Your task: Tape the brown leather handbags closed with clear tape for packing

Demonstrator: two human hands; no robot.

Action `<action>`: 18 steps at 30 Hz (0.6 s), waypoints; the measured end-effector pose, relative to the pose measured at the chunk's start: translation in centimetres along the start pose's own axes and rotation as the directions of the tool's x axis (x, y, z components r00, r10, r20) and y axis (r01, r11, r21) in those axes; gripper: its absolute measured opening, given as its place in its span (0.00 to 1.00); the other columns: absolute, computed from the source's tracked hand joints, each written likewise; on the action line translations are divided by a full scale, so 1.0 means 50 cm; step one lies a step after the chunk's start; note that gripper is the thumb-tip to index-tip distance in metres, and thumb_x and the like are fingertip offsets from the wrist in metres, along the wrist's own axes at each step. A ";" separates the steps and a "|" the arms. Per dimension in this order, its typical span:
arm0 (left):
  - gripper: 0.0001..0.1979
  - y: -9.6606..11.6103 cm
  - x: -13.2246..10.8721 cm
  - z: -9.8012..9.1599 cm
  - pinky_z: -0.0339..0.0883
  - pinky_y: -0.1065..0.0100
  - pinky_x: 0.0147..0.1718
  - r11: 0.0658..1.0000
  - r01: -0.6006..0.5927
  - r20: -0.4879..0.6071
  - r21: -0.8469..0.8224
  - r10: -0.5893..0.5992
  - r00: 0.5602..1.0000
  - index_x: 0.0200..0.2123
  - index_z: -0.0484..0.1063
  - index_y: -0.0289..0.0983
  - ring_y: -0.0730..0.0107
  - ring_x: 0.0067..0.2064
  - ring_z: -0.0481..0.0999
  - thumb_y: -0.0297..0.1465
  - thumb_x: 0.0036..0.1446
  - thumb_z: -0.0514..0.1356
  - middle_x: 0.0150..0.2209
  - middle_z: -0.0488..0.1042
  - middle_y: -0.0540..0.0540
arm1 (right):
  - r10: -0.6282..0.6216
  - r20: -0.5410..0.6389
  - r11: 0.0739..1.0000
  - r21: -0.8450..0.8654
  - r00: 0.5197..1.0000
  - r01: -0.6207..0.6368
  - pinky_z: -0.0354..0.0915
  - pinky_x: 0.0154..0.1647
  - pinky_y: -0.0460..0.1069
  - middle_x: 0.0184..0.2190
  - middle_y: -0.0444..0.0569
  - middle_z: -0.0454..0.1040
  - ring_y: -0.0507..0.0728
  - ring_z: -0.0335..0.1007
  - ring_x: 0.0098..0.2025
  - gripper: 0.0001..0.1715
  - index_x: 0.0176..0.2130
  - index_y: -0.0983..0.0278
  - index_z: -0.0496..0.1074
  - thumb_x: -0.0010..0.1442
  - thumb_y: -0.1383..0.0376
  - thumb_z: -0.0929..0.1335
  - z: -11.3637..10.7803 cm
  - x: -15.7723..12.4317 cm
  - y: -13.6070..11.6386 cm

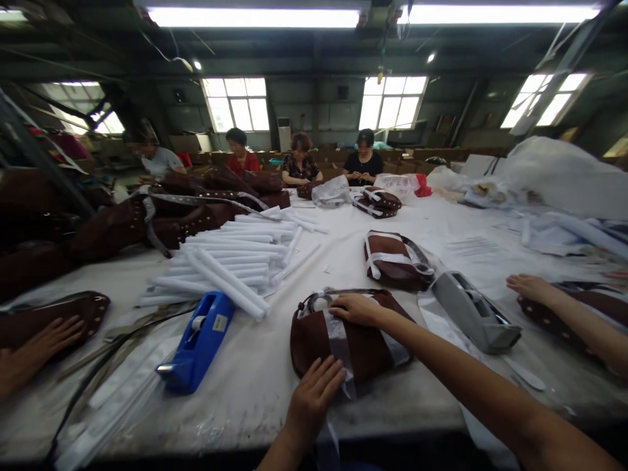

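Note:
A brown bag (314,337) wrapped with clear strips lies on the white table (343,261) just in front of me. My left hand (314,391) lies flat with fingers spread on the bag's near edge, beside a clear strip (341,353). My right hand (357,307) rests on the bag's top edge near its strap, fingers stretched over it. Neither hand grips anything.
A blue tape dispenser (199,343) sits to the left, a grey one (473,313) to the right. White paper rolls (235,261) are piled behind. More brown bags (395,260) lie about. Other people's hands (532,286) reach in at both sides; several people sit at the far end.

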State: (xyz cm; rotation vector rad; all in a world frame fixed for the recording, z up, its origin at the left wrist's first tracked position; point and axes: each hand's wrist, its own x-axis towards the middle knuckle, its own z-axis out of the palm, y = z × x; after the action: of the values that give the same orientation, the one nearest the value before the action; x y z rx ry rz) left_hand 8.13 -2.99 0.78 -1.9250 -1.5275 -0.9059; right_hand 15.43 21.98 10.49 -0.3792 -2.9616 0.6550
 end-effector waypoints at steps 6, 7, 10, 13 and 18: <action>0.20 0.002 -0.017 0.004 0.71 0.59 0.59 0.999 0.023 0.024 0.030 -0.024 0.999 0.59 0.69 0.37 0.64 0.64 0.68 0.22 0.68 0.49 0.58 0.75 0.45 | 0.084 0.119 0.996 -0.027 0.989 -0.082 0.66 0.37 0.49 0.26 0.53 0.79 0.60 0.76 0.31 0.29 0.28 0.60 0.81 0.65 0.46 0.63 0.006 0.043 0.002; 0.20 -0.001 -0.022 0.009 0.71 0.59 0.59 0.999 0.017 0.028 0.037 -0.018 0.999 0.59 0.70 0.37 0.64 0.64 0.68 0.22 0.67 0.50 0.58 0.74 0.45 | 0.092 0.122 0.995 -0.037 0.988 -0.088 0.65 0.34 0.49 0.24 0.52 0.78 0.59 0.75 0.29 0.29 0.26 0.60 0.80 0.65 0.46 0.63 0.002 0.045 -0.004; 0.19 -0.041 -0.015 0.046 0.72 0.61 0.59 0.987 -0.110 -0.092 0.118 0.121 0.988 0.56 0.73 0.43 0.64 0.63 0.70 0.27 0.67 0.52 0.60 0.73 0.48 | 0.081 0.084 0.992 -0.101 0.993 -0.072 0.59 0.26 0.48 0.20 0.49 0.76 0.57 0.71 0.23 0.26 0.23 0.60 0.79 0.63 0.49 0.65 -0.011 0.038 -0.039; 0.17 -0.138 0.059 0.108 0.76 0.56 0.55 0.924 -0.293 -0.280 0.247 0.358 0.891 0.56 0.71 0.55 0.61 0.60 0.73 0.41 0.66 0.55 0.61 0.71 0.49 | 0.049 -0.004 0.986 -0.156 0.999 -0.049 0.52 0.22 0.49 0.17 0.44 0.73 0.55 0.67 0.19 0.20 0.22 0.57 0.78 0.61 0.55 0.67 0.004 0.029 -0.058; 0.16 -0.245 0.212 0.152 0.75 0.54 0.50 0.837 -0.420 -0.405 0.351 0.541 0.737 0.53 0.72 0.50 0.59 0.55 0.72 0.44 0.64 0.59 0.59 0.70 0.43 | 0.023 -0.120 0.969 -0.242 0.993 -0.052 0.56 0.21 0.48 0.20 0.44 0.76 0.56 0.72 0.23 0.14 0.26 0.53 0.79 0.58 0.52 0.69 0.068 0.044 -0.024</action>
State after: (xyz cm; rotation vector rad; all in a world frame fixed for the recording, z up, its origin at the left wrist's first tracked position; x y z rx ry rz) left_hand -0.89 12.17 3.89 -1.6261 -0.7351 -0.8369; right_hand 12.56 20.14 7.99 -0.4752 -2.9340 0.2585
